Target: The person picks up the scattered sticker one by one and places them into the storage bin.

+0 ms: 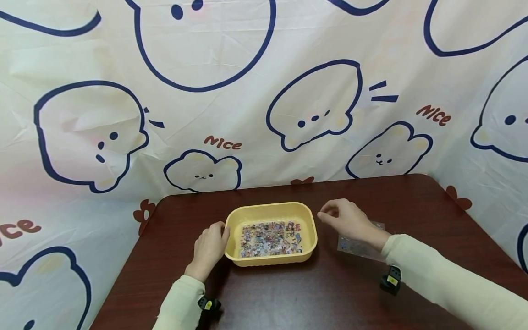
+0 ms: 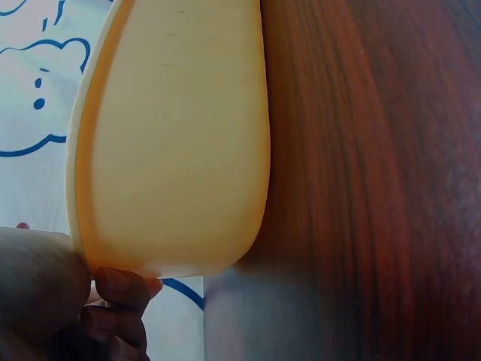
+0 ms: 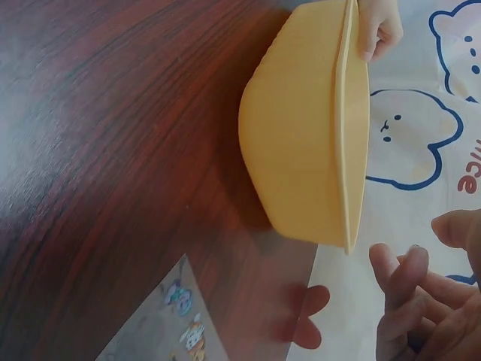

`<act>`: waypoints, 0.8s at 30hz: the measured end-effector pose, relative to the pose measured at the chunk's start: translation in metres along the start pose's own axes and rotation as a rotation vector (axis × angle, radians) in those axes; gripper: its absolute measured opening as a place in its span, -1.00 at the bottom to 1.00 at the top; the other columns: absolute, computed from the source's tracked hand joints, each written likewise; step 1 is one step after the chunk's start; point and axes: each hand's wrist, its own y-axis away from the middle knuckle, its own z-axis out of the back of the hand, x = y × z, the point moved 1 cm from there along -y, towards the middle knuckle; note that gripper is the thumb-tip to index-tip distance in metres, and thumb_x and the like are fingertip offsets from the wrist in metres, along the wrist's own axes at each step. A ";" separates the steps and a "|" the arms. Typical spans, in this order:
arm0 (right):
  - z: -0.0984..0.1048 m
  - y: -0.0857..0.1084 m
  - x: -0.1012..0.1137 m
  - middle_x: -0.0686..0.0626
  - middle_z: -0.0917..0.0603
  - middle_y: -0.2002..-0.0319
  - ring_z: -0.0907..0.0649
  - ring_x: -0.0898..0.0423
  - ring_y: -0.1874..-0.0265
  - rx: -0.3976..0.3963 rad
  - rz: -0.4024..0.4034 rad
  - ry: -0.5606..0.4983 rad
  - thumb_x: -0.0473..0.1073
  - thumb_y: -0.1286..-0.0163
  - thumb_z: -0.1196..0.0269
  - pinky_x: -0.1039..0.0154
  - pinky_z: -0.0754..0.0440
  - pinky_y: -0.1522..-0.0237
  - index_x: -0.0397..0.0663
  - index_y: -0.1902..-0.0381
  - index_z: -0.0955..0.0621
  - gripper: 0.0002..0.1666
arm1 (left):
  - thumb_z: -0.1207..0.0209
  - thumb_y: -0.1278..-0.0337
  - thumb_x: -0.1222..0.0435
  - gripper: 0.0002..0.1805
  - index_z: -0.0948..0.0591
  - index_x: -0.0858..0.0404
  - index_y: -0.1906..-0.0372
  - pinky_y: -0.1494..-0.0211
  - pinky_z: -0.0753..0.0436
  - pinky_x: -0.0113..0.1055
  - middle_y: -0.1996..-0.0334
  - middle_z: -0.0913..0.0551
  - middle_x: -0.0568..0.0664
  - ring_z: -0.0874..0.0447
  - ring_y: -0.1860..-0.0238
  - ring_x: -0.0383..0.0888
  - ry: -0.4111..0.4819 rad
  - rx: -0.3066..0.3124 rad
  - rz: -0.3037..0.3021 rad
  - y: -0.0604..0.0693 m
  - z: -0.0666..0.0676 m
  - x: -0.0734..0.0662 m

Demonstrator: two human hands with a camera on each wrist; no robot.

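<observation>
A yellow plastic basin (image 1: 270, 262) stands on the table, with many small colourful stickers (image 1: 270, 238) in its bottom. My left hand (image 1: 209, 247) grips the basin's left rim; in the left wrist view the thumb lies over the rim and the curled fingers are against the outer wall. Just off the basin's right side is my right hand (image 1: 348, 221), apart from it, with fingers loosely bent and nothing visible between thumb and fingertips. Partly beneath that hand and forearm, a clear sheet (image 1: 359, 247) with a few printed figures lies on the table.
The dark brown wooden table (image 1: 297, 293) ends at a pale cloth (image 1: 255, 114) printed with cartoon animals, hanging behind and at both sides. A black device is strapped to each wrist over cream sleeves (image 1: 449, 275).
</observation>
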 end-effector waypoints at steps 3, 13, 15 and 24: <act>0.003 0.001 -0.004 -0.07 -0.77 0.26 -0.62 0.14 0.43 0.000 0.002 0.012 0.02 -0.48 -0.22 0.20 -0.53 0.46 -0.07 0.08 -0.70 -0.70 | -0.09 -0.45 0.16 -0.66 -0.68 0.33 -0.03 0.36 -0.59 0.03 0.23 -0.77 0.23 -0.72 0.40 0.09 0.000 -0.003 -0.002 0.000 0.000 0.000; 0.011 0.002 -0.021 -0.10 -0.74 0.25 -0.58 0.14 0.47 0.003 -0.039 0.045 0.05 -0.46 -0.23 0.21 -0.52 0.50 -0.09 0.11 -0.70 -0.67 | -0.10 -0.45 0.17 -0.68 -0.68 0.33 -0.01 0.39 -0.58 0.01 0.26 -0.77 0.23 -0.71 0.43 0.08 -0.009 -0.003 -0.004 -0.001 -0.001 0.001; 0.012 0.003 -0.025 -0.09 -0.74 0.26 -0.58 0.14 0.48 0.007 -0.039 0.048 0.04 -0.46 -0.23 0.21 -0.53 0.52 -0.09 0.12 -0.70 -0.68 | -0.10 -0.45 0.17 -0.67 -0.68 0.33 -0.02 0.40 -0.58 0.00 0.26 -0.77 0.22 -0.70 0.44 0.06 -0.008 -0.002 -0.005 -0.001 0.000 0.001; 0.015 0.004 -0.038 -0.07 -0.75 0.27 -0.63 0.14 0.41 0.008 -0.040 0.073 -0.02 -0.47 -0.24 0.23 -0.56 0.45 -0.12 0.15 -0.71 -0.72 | -0.10 -0.45 0.16 -0.67 -0.68 0.33 -0.02 0.44 -0.55 -0.07 0.29 -0.77 0.19 -0.66 0.49 0.00 -0.005 0.003 -0.002 -0.001 -0.001 0.000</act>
